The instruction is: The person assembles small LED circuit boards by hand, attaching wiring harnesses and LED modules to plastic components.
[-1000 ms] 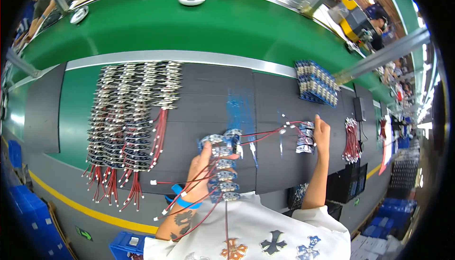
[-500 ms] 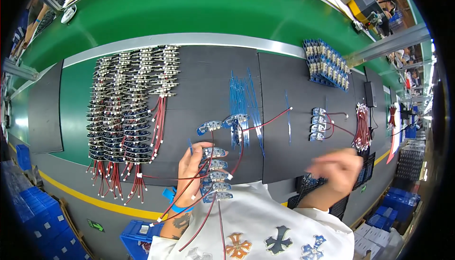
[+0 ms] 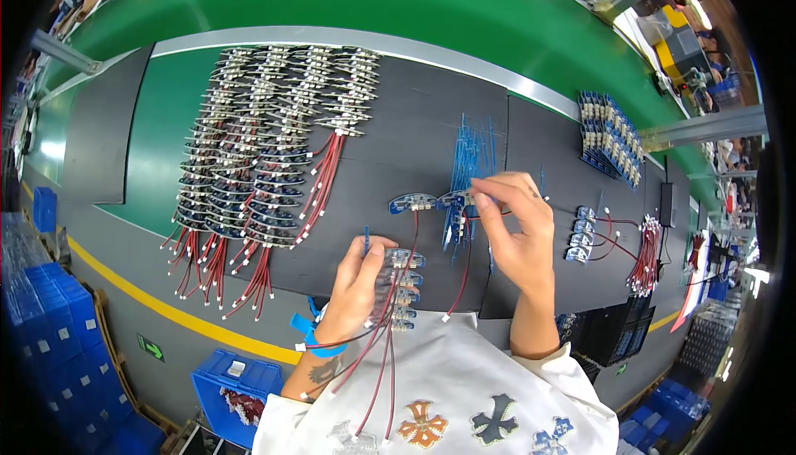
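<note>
My left hand [image 3: 356, 285] is closed around the edge of a row of small blue circuit boards [image 3: 406, 277] with trailing red and black wires. A thin blue strip [image 3: 367, 239] sticks up beside its thumb. My right hand [image 3: 522, 227] reaches over the mat, thumb and index finger pinched at the right end of a blue circuit board [image 3: 453, 199]; what lies between the fingertips is hidden. Another blue circuit board [image 3: 413, 202] lies just left of it, its wire running toward me. Thin blue strips [image 3: 473, 156] lie bunched beyond the pinching fingers.
Rows of wired circuit boards [image 3: 274, 140] cover the left of the black mat [image 3: 414, 98]. To the right are a board stack [image 3: 609, 136], a short row of boards [image 3: 581, 233] and a wire bundle [image 3: 645, 260]. A blue bin [image 3: 236, 380] stands below left.
My right hand has moved left and away from me, to the board beside the blue strips. The left hand still holds its boards. The whole view has shifted and turned.
</note>
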